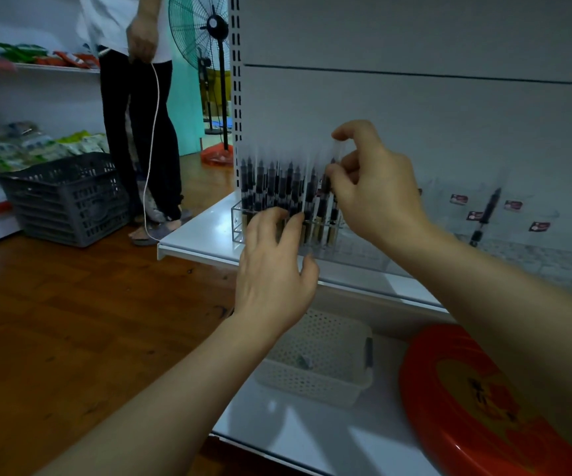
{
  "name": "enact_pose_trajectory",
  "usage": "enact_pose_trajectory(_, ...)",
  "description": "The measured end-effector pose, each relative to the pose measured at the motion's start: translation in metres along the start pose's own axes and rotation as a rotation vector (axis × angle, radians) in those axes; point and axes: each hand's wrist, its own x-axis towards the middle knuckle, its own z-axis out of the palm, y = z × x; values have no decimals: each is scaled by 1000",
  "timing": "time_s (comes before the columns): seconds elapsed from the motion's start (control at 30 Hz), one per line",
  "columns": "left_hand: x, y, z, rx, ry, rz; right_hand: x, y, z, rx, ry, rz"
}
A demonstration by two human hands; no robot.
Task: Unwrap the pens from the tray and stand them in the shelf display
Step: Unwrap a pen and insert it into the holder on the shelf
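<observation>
Clear acrylic pen display point(240, 221) is filling up with black pens point(271, 187).
Right hand point(374, 187) is pinching another black pen's clear sleeve point(338, 149); left hand point(274, 269), fingers relaxed, is steadying the rack.

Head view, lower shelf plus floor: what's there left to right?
Grey crate on the floor → white perforated basket on the lower shelf → red tray at the right. Both hands are higher up at the pen display, so left out.
</observation>
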Motion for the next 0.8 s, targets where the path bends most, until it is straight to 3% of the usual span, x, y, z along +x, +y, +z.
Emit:
enact_pose_trajectory(0.1, 0, 1, -1, 2, -4, -2, 1, -2, 1, 50, -13, 39)
enact_pose_trajectory(0.3, 0, 1, -3, 12, -16, 1, 2, -1, -6, -74, -97, -152)
enact_pose_trajectory(0.47, 1, 0, -6, 20, -35, 2, 3, -3, -2, 37, -21, 34)
enact_pose_trajectory(0.67, 2, 0, -7, 19, -36, 0, 2, -1, -5, 103, 3, 108)
enact_pose_trajectory(0.8, 2, 0, -8, 17, -42, 6, 3, -2, -7, -39, -63, -30)
